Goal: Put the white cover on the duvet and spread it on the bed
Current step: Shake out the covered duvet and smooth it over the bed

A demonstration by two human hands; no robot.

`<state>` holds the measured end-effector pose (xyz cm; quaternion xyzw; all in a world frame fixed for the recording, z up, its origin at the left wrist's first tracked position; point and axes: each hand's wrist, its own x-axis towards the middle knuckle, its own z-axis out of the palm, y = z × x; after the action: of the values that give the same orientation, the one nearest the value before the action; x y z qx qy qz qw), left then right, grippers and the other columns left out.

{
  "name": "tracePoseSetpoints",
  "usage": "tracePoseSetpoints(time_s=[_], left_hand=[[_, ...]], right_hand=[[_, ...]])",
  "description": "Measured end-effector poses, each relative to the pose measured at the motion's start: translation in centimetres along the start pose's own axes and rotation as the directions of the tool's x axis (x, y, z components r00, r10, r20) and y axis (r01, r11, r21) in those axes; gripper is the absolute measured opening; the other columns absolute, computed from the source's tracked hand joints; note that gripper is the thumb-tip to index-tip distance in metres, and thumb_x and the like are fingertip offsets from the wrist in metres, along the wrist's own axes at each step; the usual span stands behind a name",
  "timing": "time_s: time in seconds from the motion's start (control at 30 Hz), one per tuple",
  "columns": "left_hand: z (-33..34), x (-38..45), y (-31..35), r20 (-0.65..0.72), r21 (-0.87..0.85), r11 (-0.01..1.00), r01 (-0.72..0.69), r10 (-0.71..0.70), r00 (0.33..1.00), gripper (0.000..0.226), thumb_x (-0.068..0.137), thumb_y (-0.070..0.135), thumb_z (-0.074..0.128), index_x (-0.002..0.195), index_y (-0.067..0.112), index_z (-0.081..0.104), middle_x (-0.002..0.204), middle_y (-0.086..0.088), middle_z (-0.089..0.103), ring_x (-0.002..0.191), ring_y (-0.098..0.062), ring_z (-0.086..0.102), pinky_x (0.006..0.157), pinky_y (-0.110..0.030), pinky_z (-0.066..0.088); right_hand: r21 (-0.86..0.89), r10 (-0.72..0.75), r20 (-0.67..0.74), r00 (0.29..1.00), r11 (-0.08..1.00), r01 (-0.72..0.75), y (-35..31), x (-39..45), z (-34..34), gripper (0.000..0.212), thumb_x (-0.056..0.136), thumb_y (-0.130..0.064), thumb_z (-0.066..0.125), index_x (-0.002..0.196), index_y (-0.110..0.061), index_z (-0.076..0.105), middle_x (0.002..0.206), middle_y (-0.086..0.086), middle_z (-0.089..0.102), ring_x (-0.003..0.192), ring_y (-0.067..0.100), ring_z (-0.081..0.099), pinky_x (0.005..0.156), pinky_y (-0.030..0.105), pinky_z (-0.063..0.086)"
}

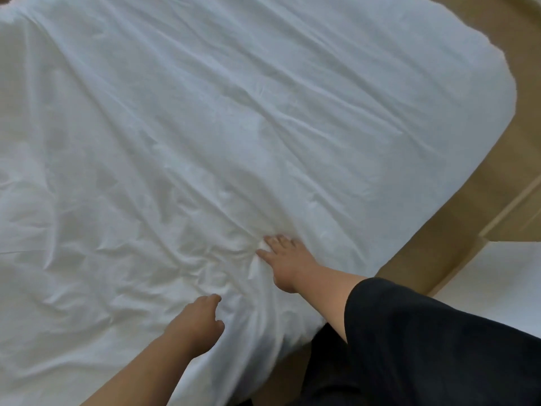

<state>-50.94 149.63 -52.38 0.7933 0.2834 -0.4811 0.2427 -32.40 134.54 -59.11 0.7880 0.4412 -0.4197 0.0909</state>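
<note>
- White, creased cotton fills most of the view: the covered duvet (205, 127) lies spread across the bed, its right edge curving down toward the tan floor (439, 244).
- Right hand (285, 263) rests flat on the cloth near the close edge, fingers (273, 240) straight and slightly spread, a small fold bunched under the fingertips.
- Left hand (199, 320) sits just beside it, nearer the person, fingers curled loosely against the fabric; whether they pinch any cloth cannot be told.
- Black sleeve (424, 332) hangs loose over the right forearm.
</note>
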Motion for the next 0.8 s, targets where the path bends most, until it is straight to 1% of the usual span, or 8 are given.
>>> tracePoseSetpoints(time_s=[0.17,0.33,0.4,0.5,0.57,0.67,0.73,0.8], left_hand=[[-3.9,7.3,14.2,-0.028,-0.040,0.999,0.037,-0.038,0.999,0.068,0.096,0.029,0.048,0.158,0.024,0.018,0.159,-0.003,0.030,0.139,-0.025,0.039,0.110,-0.037,0.038],[-8.0,12.0,28.0,-0.063,-0.105,0.991,-0.081,0.075,0.995,0.073,0.095,0.024,0.049,0.159,0.022,0.014,0.165,-0.001,0.017,0.146,-0.027,0.030,0.116,-0.038,0.032],[-9.5,12.8,31.5,-0.102,-0.130,0.982,-0.135,0.123,0.987,0.072,0.095,0.026,0.047,0.159,0.024,0.016,0.164,0.000,0.019,0.147,-0.025,0.027,0.116,-0.040,0.032],[-10.6,13.4,33.3,-0.094,-0.106,0.984,-0.147,0.137,0.986,0.071,0.094,0.027,0.047,0.158,0.026,0.016,0.164,0.003,0.018,0.146,-0.027,0.027,0.115,-0.043,0.033],[-11.0,13.7,32.8,-0.063,-0.083,0.991,-0.106,0.101,0.993,0.072,0.094,0.028,0.049,0.158,0.025,0.017,0.164,0.001,0.018,0.146,-0.028,0.026,0.115,-0.043,0.032],[-11.7,13.2,30.8,-0.044,-0.055,0.998,-0.033,0.031,0.999,0.071,0.093,0.029,0.050,0.158,0.021,0.021,0.163,-0.002,0.023,0.144,-0.028,0.031,0.115,-0.040,0.033],[-12.2,12.4,29.4,-0.016,-0.043,0.999,0.010,-0.011,1.000,0.070,0.094,0.029,0.048,0.158,0.022,0.021,0.162,-0.002,0.024,0.142,-0.027,0.035,0.112,-0.038,0.036],[-12.9,11.5,28.1,-0.003,-0.031,0.999,0.023,-0.024,1.000,0.068,0.095,0.028,0.046,0.158,0.024,0.020,0.162,0.000,0.025,0.141,-0.026,0.036,0.110,-0.037,0.038]], right_hand=[[0.081,0.312,-0.031,0.950,0.948,-0.308,22.1,0.4,-2.9,0.072,0.101,-0.041,0.035,0.160,-0.032,-0.007,0.167,0.002,-0.017,0.155,0.026,-0.007,0.123,0.048,0.001],[0.237,0.717,0.247,0.652,0.607,-0.758,38.6,-4.1,-6.6,0.076,0.098,-0.047,0.040,0.159,-0.033,-0.003,0.167,0.007,-0.010,0.149,0.041,0.013,0.118,0.057,0.020],[0.234,0.716,0.064,0.695,0.666,-0.708,39.6,-4.1,-8.3,0.066,0.097,-0.030,0.040,0.157,-0.024,0.015,0.165,0.012,0.004,0.146,0.038,0.021,0.115,0.053,0.027],[0.299,0.452,-0.196,0.870,0.873,-0.386,35.4,-2.3,-10.9,0.066,0.094,-0.024,0.041,0.156,-0.028,0.018,0.167,0.008,0.000,0.153,0.032,0.003,0.121,0.050,0.012],[0.253,0.143,-0.191,0.971,0.963,-0.092,30.9,-0.5,-12.1,0.069,0.095,-0.025,0.045,0.157,-0.036,0.017,0.168,0.001,-0.001,0.154,0.026,-0.002,0.122,0.047,0.005],[0.040,-0.209,-0.020,0.978,0.977,0.210,27.3,1.3,-13.2,0.068,0.097,-0.030,0.047,0.158,-0.038,0.017,0.169,-0.002,0.004,0.155,0.024,0.002,0.123,0.048,0.006],[-0.056,-0.170,0.038,0.985,0.984,0.171,30.7,1.9,-14.3,0.064,0.100,-0.030,0.042,0.159,-0.036,0.016,0.169,-0.003,0.004,0.155,0.023,0.004,0.124,0.049,0.006],[-0.097,0.169,-0.006,0.986,0.981,-0.169,37.4,1.3,-16.0,0.062,0.101,-0.026,0.034,0.159,-0.032,0.013,0.169,-0.002,0.004,0.155,0.026,0.007,0.123,0.051,0.011]])
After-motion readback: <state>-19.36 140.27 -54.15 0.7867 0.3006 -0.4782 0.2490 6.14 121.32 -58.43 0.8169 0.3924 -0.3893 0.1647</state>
